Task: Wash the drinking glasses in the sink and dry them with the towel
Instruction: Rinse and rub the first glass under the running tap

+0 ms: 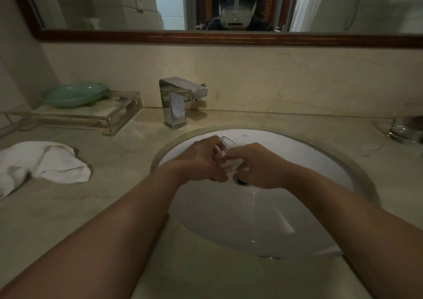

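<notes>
Here, both the left hand (199,161) and right hand (256,166) grip a clear, tilted drinking glass (226,154) between them above the white oval sink (320,161).

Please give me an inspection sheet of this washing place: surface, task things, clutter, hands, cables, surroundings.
Surface: beige stone counter around a white sink.
Job's things: one clear glass held over the drain, tilted; second glass on the counter, far right; white towel crumpled on the left.
Clutter: green dish on a clear tray.
Hands: left hand and right hand both grip the glass.
Cables: nothing seen.
Surroundings: chrome faucet, no running water visible; wood-framed mirror above.
</notes>
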`<state>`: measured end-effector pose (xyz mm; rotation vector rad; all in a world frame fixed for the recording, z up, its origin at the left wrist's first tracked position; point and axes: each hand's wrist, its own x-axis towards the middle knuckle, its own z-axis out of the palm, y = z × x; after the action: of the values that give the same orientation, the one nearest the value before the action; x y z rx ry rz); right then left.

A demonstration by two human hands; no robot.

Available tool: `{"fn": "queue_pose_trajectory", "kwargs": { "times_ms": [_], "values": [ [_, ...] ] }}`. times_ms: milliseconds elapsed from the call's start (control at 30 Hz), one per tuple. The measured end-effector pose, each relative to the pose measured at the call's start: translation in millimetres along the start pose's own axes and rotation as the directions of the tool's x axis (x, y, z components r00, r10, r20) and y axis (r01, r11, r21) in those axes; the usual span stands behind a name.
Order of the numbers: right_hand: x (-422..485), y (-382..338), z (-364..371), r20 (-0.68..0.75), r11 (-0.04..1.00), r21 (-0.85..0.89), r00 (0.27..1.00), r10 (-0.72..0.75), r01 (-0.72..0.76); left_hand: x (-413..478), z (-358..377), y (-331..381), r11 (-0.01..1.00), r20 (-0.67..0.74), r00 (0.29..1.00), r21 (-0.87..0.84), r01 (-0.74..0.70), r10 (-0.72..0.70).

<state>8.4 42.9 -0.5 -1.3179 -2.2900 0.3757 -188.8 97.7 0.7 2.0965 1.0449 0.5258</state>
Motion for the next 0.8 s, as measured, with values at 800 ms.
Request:
{"fn": "queue_pose_trajectory", "kwargs": {
  "times_ms": [800],
  "values": [
    [-3.3,-10.2,-0.2,0.014,1.000,0.020,1.000,-0.009,0.009,3.6,-1.9,-5.1,0.998,0.056,0.997,0.040,-0.054,0.052]
  ]
}}
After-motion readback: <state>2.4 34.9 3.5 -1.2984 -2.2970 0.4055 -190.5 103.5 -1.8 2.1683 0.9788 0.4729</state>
